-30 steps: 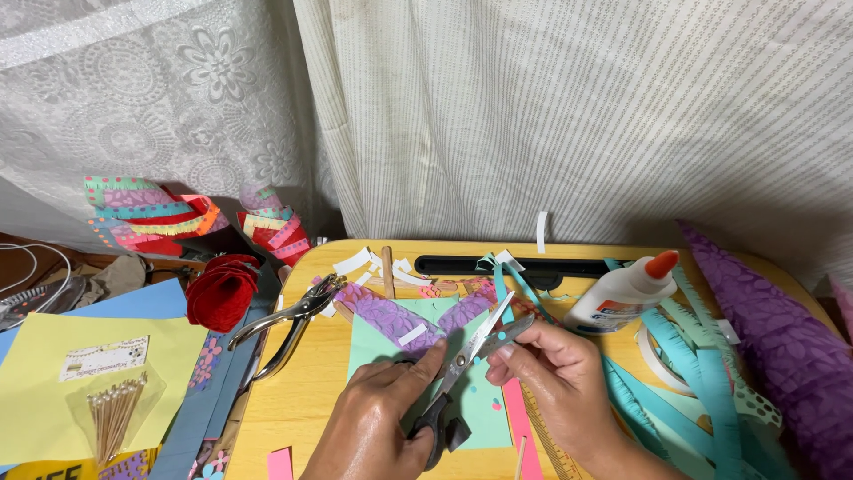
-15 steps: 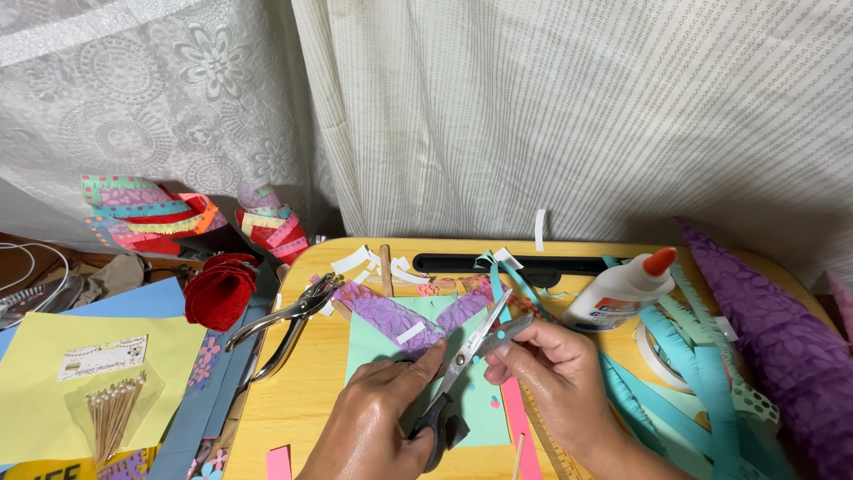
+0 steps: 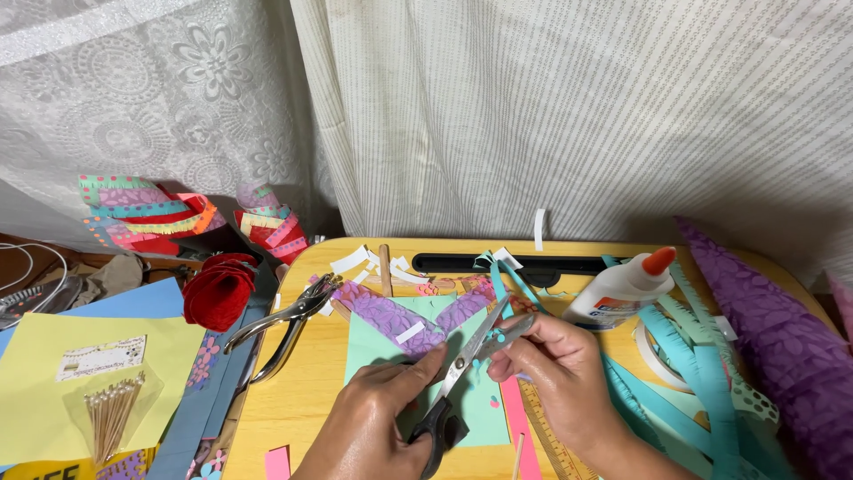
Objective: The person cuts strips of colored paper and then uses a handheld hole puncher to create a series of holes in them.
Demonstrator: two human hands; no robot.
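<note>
My left hand [image 3: 369, 427] grips black-handled scissors [image 3: 462, 369], whose open blades point up and to the right. My right hand [image 3: 555, 373] pinches a thin teal paper strip [image 3: 499, 286] at the blade tips. Both hands hover over a mint green card [image 3: 373, 342] with purple patterned paper strips [image 3: 386, 316] laid across its top, on a small wooden lap table [image 3: 311, 364].
A white glue bottle with an orange cap [image 3: 622, 289] lies at the right, beside curled teal strips [image 3: 693, 373] and purple embossed paper [image 3: 782, 347]. A metal hole punch [image 3: 284, 324], a red paper rose [image 3: 218, 289], yellow paper [image 3: 53, 373] and bagged toothpicks [image 3: 111, 413] lie to the left.
The view has shifted slightly. My hands stay over the green card, and the scissors and strip have barely moved.
</note>
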